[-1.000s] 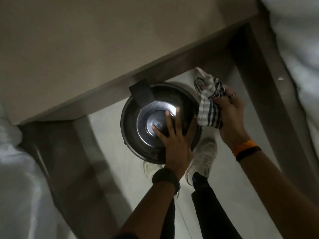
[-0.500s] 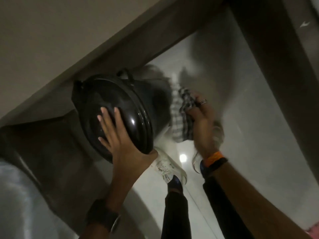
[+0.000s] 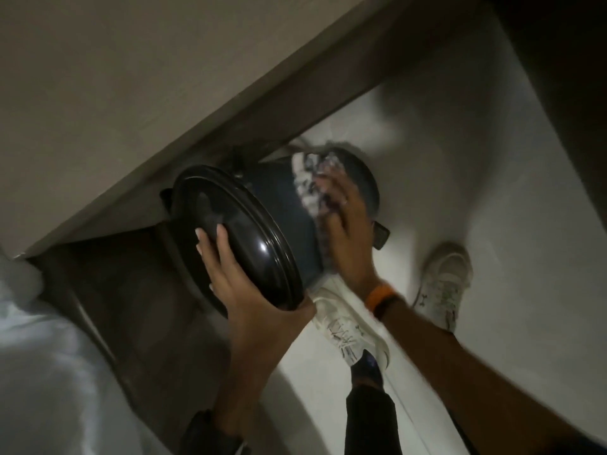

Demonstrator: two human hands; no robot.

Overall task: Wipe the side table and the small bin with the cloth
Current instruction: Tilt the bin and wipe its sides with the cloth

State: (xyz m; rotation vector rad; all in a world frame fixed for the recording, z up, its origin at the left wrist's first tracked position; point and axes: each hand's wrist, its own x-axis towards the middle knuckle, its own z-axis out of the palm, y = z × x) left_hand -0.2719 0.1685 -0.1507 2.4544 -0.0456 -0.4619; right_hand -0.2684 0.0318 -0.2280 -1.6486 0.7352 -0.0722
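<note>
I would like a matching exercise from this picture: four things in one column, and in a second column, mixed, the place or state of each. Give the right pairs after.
Things:
1. bin
2. cloth
3. left hand
4. orange band

Places or states:
A. on the right wrist
B. tilted on its side, lid toward the camera
C. pressed on the bin's wall under the right hand
D. holding the lid's lower rim

Pairs: 1-B, 2-C, 3-D, 4-A
</note>
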